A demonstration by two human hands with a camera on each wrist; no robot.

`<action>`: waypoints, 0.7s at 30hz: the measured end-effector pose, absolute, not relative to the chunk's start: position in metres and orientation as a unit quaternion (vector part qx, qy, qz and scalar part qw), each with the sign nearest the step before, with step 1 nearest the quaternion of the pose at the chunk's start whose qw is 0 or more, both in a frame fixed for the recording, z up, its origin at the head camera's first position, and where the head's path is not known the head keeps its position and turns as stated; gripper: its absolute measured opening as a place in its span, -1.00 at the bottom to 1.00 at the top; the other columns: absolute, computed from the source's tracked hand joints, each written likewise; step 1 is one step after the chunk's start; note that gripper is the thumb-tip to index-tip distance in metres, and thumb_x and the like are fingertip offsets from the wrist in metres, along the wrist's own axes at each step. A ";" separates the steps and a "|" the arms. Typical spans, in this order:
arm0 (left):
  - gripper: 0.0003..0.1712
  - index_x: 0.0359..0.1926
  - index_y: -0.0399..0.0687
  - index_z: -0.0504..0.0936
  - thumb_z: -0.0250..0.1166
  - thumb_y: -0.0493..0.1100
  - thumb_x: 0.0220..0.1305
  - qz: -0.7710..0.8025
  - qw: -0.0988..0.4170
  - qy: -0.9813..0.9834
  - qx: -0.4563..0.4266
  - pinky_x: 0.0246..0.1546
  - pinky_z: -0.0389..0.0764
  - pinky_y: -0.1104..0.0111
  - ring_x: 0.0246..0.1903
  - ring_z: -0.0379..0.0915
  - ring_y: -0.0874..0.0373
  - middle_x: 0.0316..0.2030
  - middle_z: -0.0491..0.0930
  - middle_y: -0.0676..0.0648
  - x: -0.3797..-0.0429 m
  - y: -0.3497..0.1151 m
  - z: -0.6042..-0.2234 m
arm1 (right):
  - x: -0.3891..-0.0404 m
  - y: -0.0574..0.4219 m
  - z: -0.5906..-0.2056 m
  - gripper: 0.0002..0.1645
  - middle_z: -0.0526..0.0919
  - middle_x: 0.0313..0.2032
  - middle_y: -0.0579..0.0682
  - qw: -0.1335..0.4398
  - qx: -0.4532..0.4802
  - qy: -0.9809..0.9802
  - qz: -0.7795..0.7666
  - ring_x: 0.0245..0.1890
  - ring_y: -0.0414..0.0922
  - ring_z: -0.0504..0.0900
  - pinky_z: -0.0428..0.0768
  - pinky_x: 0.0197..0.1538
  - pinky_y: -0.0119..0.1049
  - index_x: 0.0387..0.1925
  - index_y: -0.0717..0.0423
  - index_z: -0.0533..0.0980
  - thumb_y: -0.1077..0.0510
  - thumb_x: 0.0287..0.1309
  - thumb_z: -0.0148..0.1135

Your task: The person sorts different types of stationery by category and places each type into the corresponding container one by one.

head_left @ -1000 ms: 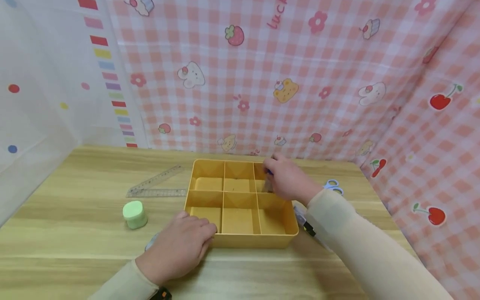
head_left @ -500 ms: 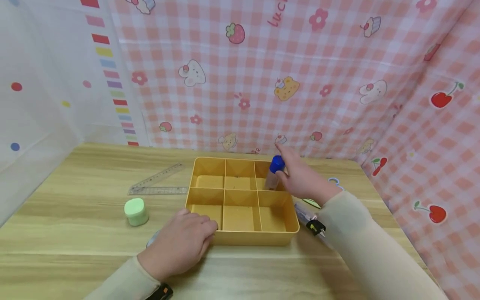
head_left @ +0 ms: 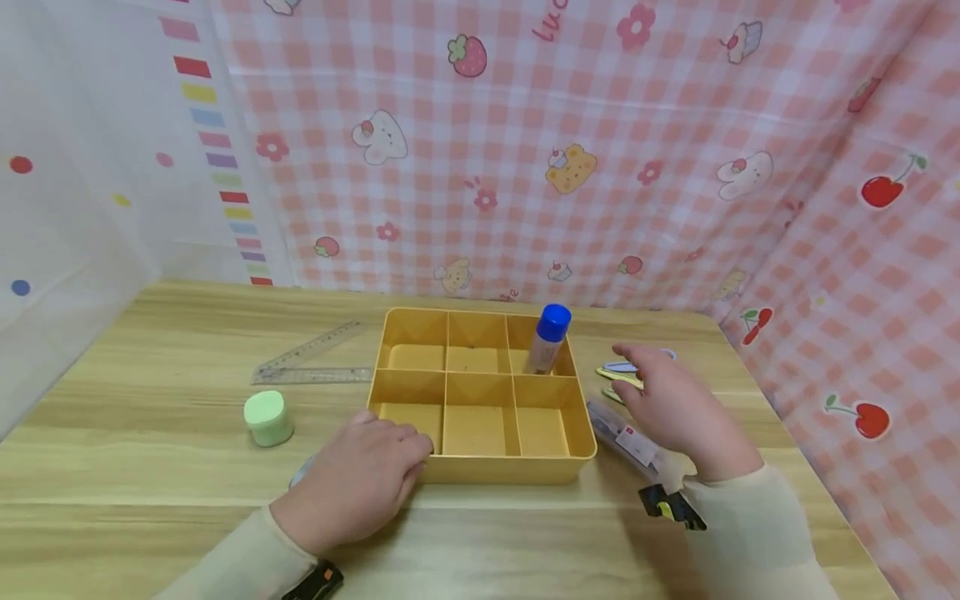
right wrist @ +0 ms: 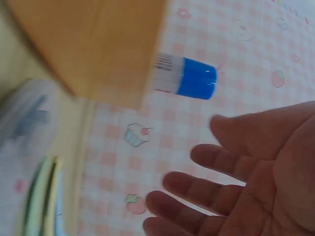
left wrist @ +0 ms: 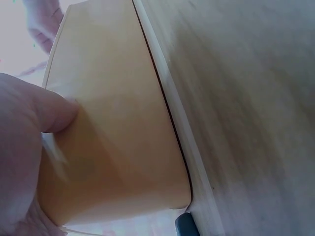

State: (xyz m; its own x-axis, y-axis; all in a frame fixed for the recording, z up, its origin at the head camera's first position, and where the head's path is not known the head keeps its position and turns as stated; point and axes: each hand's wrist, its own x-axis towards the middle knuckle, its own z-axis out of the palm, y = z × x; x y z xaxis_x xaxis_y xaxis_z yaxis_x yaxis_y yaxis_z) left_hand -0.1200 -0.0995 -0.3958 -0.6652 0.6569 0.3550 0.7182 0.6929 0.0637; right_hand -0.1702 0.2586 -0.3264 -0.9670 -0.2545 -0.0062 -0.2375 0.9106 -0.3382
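Observation:
A yellow box (head_left: 510, 471) with six-part dividers stands on the table in the head view. My left hand (head_left: 360, 475) grips its near left corner, fingers over the rim; in the left wrist view the thumb (left wrist: 59, 115) presses the outer wall (left wrist: 118, 123). A glue stick (head_left: 549, 337) with a blue cap leans in the back right compartment, its cap above the rim. My right hand (head_left: 682, 408), fingers spread and holding nothing, hovers right of the box over blue-handled scissors (head_left: 667, 354) and slim yellow and green things. The right wrist view shows its palm apart from the glue stick (right wrist: 197, 78).
A transparent pouch (head_left: 630, 442) lies against the box's right side. Left of the box are a folding clear ruler (head_left: 315, 375) and a light green rounded container (head_left: 268, 417). A bluish thing (head_left: 300, 471) is mostly hidden behind my left hand. A checked cloth (head_left: 480, 167) hangs behind.
My right hand has let go of the glue stick in the back right compartment and moved right and toward me, over the scissors. The left hand keeps its hold on the box.

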 end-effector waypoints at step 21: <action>-0.79 -0.53 0.21 0.29 0.08 -0.10 0.23 -0.096 0.158 -0.909 -0.373 -0.41 0.18 0.33 -0.59 0.20 0.28 -0.62 0.24 0.24 -0.118 -0.098 -0.396 | -0.168 0.257 -0.374 -0.21 0.46 0.10 0.24 0.133 -0.083 0.985 -0.073 -0.02 0.07 0.45 0.44 0.00 0.17 0.24 0.22 0.32 0.13 -0.09 0.34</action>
State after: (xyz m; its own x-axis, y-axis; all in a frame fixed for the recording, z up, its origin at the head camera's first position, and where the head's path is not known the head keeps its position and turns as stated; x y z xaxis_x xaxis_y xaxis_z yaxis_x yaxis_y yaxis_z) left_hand -0.1183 -0.0984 -0.3957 -0.6726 0.6475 0.3582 0.7078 0.7041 0.0564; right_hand -0.1680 0.2572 -0.3739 -0.9509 -0.1826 -0.2498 -0.1438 0.9756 -0.1657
